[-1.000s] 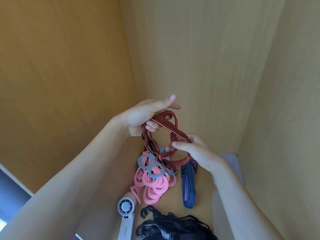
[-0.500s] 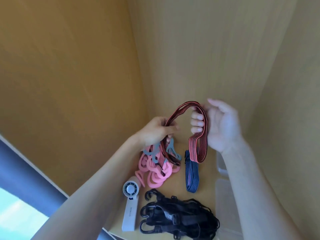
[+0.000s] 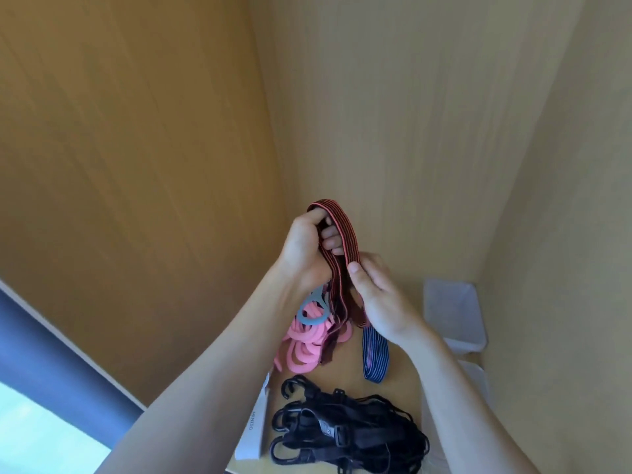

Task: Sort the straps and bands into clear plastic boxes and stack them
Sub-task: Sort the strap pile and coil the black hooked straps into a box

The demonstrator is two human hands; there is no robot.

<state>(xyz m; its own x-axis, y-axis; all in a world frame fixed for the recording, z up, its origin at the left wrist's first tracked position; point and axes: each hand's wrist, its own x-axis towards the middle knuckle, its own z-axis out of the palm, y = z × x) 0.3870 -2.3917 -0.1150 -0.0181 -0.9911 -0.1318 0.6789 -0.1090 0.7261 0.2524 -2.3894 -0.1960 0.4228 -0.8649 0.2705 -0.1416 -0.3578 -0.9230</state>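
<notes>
Head: strap partly inside left hand

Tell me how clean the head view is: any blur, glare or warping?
Head view: mild motion blur on the left hand, right hand and red striped strap; wide-angle lens bows the wooden walls; window at lower left is blown out; clear plastic box looks hazy.

"MINISO" runs in grey letters along the white handle, just left of the black straps.
</notes>
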